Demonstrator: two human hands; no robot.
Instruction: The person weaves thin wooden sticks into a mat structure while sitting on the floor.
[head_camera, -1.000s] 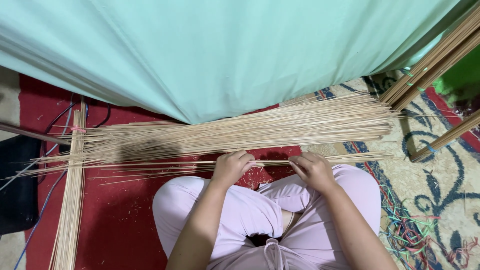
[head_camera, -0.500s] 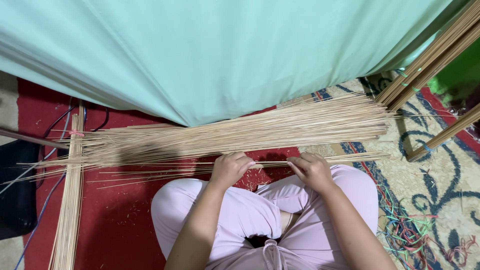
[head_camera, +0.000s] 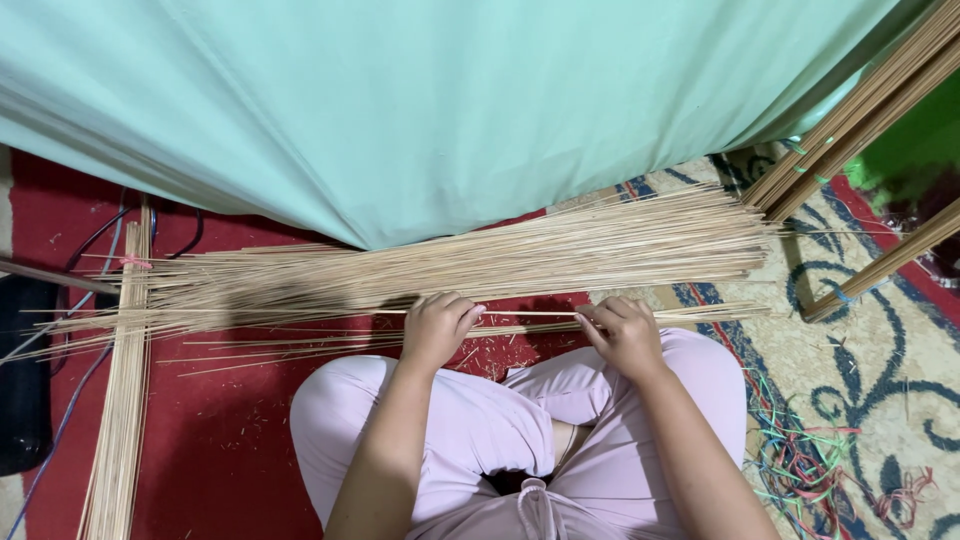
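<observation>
I sit cross-legged in pale pink trousers on a red mat. A wide pile of thin bamboo sticks (head_camera: 520, 255) lies across the floor in front of my knees. My left hand (head_camera: 437, 328) and my right hand (head_camera: 622, 332) each pinch the same few thin sticks (head_camera: 530, 316), held level between them just in front of the pile. A smaller layer of loose sticks (head_camera: 300, 340) lies under and to the left of my hands.
A large mint-green cloth (head_camera: 420, 110) hangs over the far side. A tied bundle of sticks (head_camera: 120, 400) runs down the left. Longer wooden strips (head_camera: 860, 110) lean at the upper right. Coloured threads (head_camera: 810, 465) lie tangled on the patterned carpet at right. Dark cables (head_camera: 60, 420) trail at left.
My hands stay on the thin sticks in nearly the same spot. The view has shifted slightly; nothing else has visibly moved.
</observation>
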